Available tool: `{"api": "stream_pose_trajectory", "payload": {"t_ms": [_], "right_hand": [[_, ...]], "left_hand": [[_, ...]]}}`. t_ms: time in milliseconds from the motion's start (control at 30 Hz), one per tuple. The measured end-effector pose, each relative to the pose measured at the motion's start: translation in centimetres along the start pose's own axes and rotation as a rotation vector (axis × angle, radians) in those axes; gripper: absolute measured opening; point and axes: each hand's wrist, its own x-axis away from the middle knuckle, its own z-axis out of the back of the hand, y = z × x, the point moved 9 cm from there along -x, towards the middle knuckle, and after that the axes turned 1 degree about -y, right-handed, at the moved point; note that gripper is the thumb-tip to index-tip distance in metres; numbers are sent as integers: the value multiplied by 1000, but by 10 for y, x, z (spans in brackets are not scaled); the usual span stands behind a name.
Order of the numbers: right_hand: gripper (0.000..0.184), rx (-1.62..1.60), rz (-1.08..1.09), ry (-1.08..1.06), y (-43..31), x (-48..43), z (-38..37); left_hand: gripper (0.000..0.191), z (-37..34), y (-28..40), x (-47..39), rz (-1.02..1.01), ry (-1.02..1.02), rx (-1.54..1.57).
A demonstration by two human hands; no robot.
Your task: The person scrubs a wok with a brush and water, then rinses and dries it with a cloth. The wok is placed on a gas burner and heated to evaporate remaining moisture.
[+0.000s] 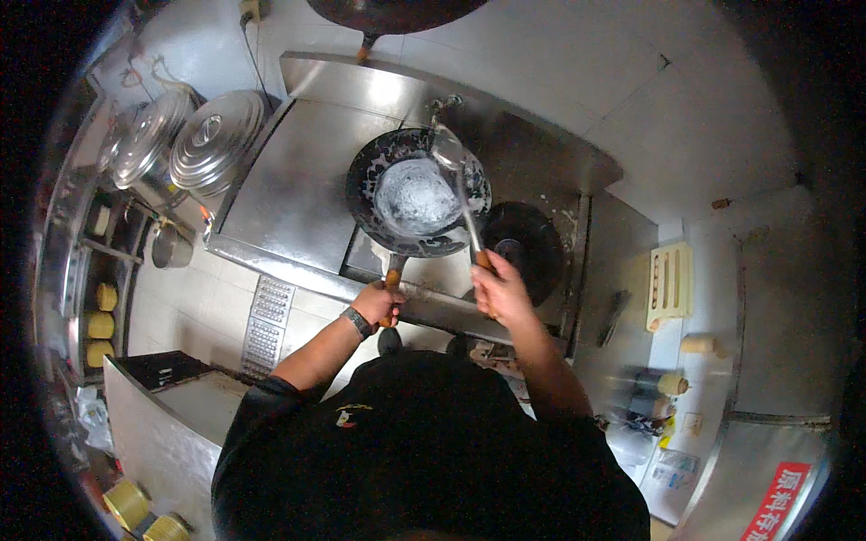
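A dark iron wok [365, 162] sits on the stove before me, with pale, foamy-looking contents [414, 196] in its middle. My left hand [374, 303] is closed around the wok's wooden handle [392, 276], which points towards me. In my right hand [504, 287] is a metal ladle [467, 203], gripped by its brown handle. The ladle's shaft reaches across the wok's right side. Its bowl is over the far right part of the wok, apart from the pale contents as seen from above; whether it touches the wok I cannot tell.
A dark round burner or wok [524, 250] lies right of the wok. Behind stands a tap [445, 105] near the steel backsplash [379, 84]. Lidded steel pots [215, 138] are at the left. Another wok [399, 13] is at the top. A floor drain grate [266, 328] lies lower left.
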Motion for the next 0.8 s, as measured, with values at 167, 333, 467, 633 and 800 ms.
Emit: {"api": "stream_pose_trajectory", "payload": {"t_ms": [167,333,467,633,800], "right_hand": [[37,-268,12,37,-3,74,52],[37,-200,1,269,25,104,118],[33,261,32,373,20,124,160],[34,452,44,358,35,134,201],[26,-38,-197,238,34,145,180]], "left_hand": [[18,2,3,8,10,-66,-52],[22,-23,0,25,55,-76,-52],[26,-48,-24,19,99,-145,-45],[27,-92,-44,5,141,-197,-28],[27,-109,-67,-15,142,-237,-194]]}}
